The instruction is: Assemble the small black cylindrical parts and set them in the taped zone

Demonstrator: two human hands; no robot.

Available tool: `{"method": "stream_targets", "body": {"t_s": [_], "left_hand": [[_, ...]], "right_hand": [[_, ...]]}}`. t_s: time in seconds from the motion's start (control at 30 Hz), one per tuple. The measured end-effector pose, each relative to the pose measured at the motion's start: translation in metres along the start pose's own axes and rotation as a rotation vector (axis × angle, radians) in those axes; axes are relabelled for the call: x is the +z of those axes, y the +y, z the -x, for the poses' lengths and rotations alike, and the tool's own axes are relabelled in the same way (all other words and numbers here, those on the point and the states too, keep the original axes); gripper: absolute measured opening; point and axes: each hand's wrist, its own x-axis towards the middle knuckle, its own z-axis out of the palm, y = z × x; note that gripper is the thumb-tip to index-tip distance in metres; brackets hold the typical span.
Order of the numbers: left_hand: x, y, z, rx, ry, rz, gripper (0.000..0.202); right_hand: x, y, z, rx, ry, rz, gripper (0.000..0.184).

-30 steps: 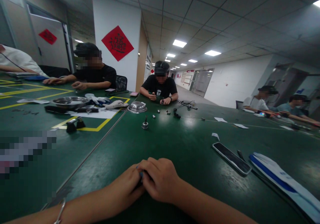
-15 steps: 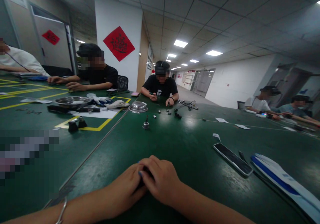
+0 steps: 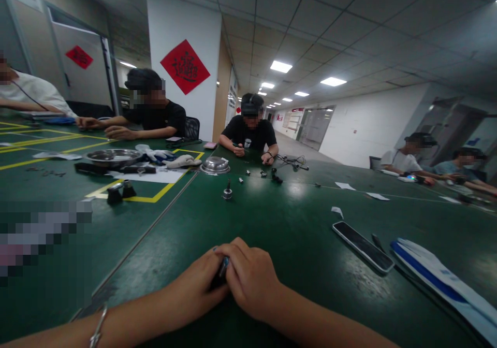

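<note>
My left hand (image 3: pixel 196 286) and my right hand (image 3: pixel 252 278) rest together on the green table (image 3: pixel 295 218) near its front edge. Both are closed, fingers pressed against each other around a small dark part (image 3: pixel 222 268) with a bluish metallic tip; most of it is hidden between the fingers. A bracelet (image 3: pixel 97 327) sits on my left wrist.
A phone (image 3: pixel 363 246) and a white-and-blue packet (image 3: pixel 438 280) lie to the right. A small metal piece (image 3: pixel 227 191), a steel bowl (image 3: pixel 215 165), a metal tray (image 3: pixel 112 156), gloves (image 3: pixel 171 159) and small parts lie farther off. Other people sit around the table.
My hands stay in place; the fingers have shifted slightly, and the part's bluish tip now shows between them. The person opposite has moved their hands a little.
</note>
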Motion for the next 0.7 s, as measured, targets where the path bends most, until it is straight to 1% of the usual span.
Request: {"method": "stream_targets", "body": {"t_s": [0.07,0.13,0.2,0.3,0.37,0.47,0.6,0.7], "left_hand": [[0.000,-0.003,-0.001,0.004,0.007,-0.003,0.025],[0.000,-0.005,-0.002,0.038,0.026,0.006,0.028],[-0.002,-0.005,-0.003,0.073,0.038,0.021,0.027],[-0.006,0.000,-0.005,0.094,0.021,0.034,0.024],[-0.007,0.002,-0.005,0.086,0.009,0.039,0.021],[-0.007,0.000,-0.004,0.070,0.022,0.049,0.022],[-0.004,-0.006,-0.004,0.045,0.043,0.079,0.034],[-0.004,-0.007,-0.006,0.074,0.014,0.159,0.042]], "right_hand": [[0.000,0.001,0.000,0.009,0.012,0.019,0.031],[0.000,0.004,-0.001,-0.016,0.046,0.100,0.031],[-0.001,0.008,-0.004,-0.089,0.067,0.218,0.026],[-0.002,0.013,-0.007,-0.185,0.029,0.332,0.019],[-0.002,0.014,-0.007,-0.205,-0.001,0.345,0.017],[-0.003,0.013,-0.007,-0.202,-0.015,0.335,0.016],[-0.005,0.011,-0.007,-0.200,-0.058,0.306,0.015],[-0.007,0.011,-0.007,-0.158,-0.075,0.239,0.017]]}}
